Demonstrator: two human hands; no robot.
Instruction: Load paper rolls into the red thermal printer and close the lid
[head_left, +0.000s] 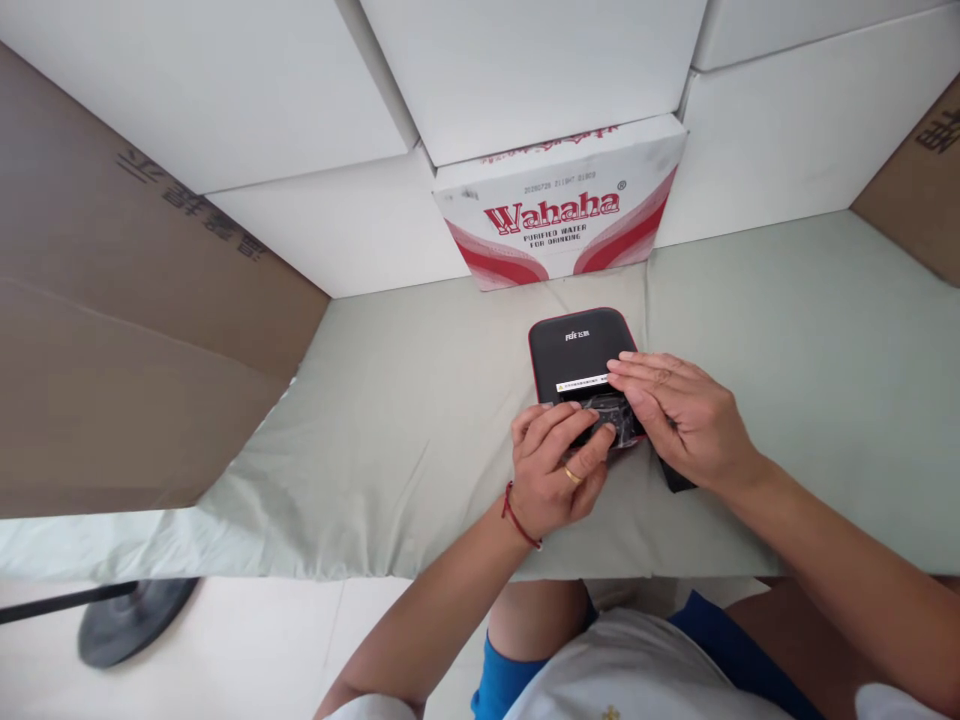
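Observation:
A black rounded-square device [576, 355] with a thin red edge and a white label strip lies on the cloth in front of me. Crinkled clear plastic film [616, 412] covers its near part. My left hand [561, 462] is bent over that near edge, with fingers closed on the film; the exact pinch is partly hidden. Across the device's right side rests my right hand [686, 415], fingers stretched out together, tips by the label strip. Under its palm a black item [677, 478] shows only in part, and I cannot tell what it is.
Pale green cloth [390, 420] covers the table. Behind the device stands a red and white Wahaha water carton [559, 225] against stacked white boxes [315, 220]. Brown cardboard panels stand left [142, 330] and right [919, 190]. A round black base [139, 620] is on the floor.

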